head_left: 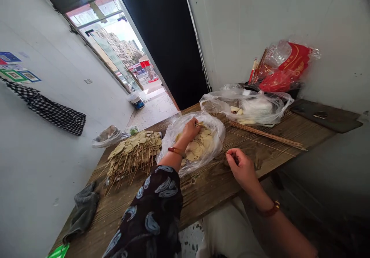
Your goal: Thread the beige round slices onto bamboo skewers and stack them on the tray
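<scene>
My left hand [190, 130] reaches into a clear plastic bag [218, 129] of thin, pale potato slices [195, 150]. Its fingers are closed on a few slices at the far side of the pile. Just right of the bag, my right hand [241, 167] hovers over the table edge with thumb and forefinger pinched together; whatever is between them is too thin to make out. Left of the bag lies a heap of skewered slices [135, 146], their sticks pointing towards me. A bundle of bare bamboo skewers [268, 135] rests beyond my right hand, with a single skewer [260, 143] beside it.
On the wooden table [202, 196] a second plastic bag [260, 106] with pale pieces sits at the back. Behind it are red packaging [291, 67] and a dark flat board [326, 115]. A grey cloth [83, 208] lies front left, and a small bag [108, 134] at the far left edge.
</scene>
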`<state>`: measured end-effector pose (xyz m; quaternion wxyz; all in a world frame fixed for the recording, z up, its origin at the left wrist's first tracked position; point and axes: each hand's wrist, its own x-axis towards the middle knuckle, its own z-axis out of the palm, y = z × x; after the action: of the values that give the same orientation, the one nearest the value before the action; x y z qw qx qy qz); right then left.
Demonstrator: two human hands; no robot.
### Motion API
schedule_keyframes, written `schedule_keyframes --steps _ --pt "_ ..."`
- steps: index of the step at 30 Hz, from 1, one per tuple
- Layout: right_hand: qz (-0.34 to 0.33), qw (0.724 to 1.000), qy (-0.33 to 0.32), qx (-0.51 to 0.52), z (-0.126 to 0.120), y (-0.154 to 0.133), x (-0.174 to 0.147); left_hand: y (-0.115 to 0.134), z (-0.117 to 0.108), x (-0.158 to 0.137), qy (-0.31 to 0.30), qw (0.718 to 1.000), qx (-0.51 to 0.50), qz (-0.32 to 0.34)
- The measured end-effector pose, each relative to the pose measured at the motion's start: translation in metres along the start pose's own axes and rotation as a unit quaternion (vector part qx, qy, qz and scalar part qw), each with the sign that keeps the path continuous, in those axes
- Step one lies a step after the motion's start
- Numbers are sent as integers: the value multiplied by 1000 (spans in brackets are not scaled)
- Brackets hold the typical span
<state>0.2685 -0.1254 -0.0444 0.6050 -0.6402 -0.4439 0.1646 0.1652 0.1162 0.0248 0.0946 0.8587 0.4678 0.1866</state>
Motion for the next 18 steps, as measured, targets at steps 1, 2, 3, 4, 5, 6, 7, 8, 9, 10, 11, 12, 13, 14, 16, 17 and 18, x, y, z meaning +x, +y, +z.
schedule_keyframes --steps 1,2,3,4,5,6,7,8,9,10,11,12,13,14,16,17,18 --pt "-1 1000 0 -2 0 0 0 3 -7 -4 8 1000 -4 8" --pt "-1 1000 1 -3 0 0 0 5 -14 -8 17 1000 -6 20" --pt "-2 1000 1 -5 0 0 0 6 -21 -15 28 999 -5 33" --pt "-2 1000 2 -5 0 0 -1 7 -27 -22 37 998 1 48" --pt "-3 1000 2 -4 0 0 -1 8 -33 -31 42 997 14 59" --pt "-4 1000 3 -3 0 1 -1 7 -37 -41 35 997 31 67" --pt "-6 1000 4 -1 0 1 -1 6 -41 -52 19 996 50 73" --pt "-8 1000 5 0 0 1 -1 4 -44 -64 -7 994 68 84" --pt "-10 1000 5 0 0 1 -1 1 -46 -75 -43 990 81 106" --pt "-12 1000 5 -1 0 1 -1 -2 -47 -86 -76 985 85 129" --pt "-14 1000 4 -2 -1 2 -1 -6 -49 -96 -104 980 75 153" --pt "-16 1000 3 -3 -1 2 -1 -9 -50 -105 -119 977 53 167" --pt "-18 1000 2 -3 -1 2 -2 -14 -52 -113 -119 979 26 165" --pt "-19 1000 3 -4 -1 2 -2 -18 -53 -119 -106 983 -7 150" --pt "-18 1000 7 -6 -1 3 -3 -26 -54 -127 -59 991 -75 97" --pt "-18 1000 8 -9 -1 3 -3 -30 -54 -128 -35 991 -106 69" --pt "-17 1000 8 -12 -1 4 -4 -34 -53 -129 -17 990 -131 45"
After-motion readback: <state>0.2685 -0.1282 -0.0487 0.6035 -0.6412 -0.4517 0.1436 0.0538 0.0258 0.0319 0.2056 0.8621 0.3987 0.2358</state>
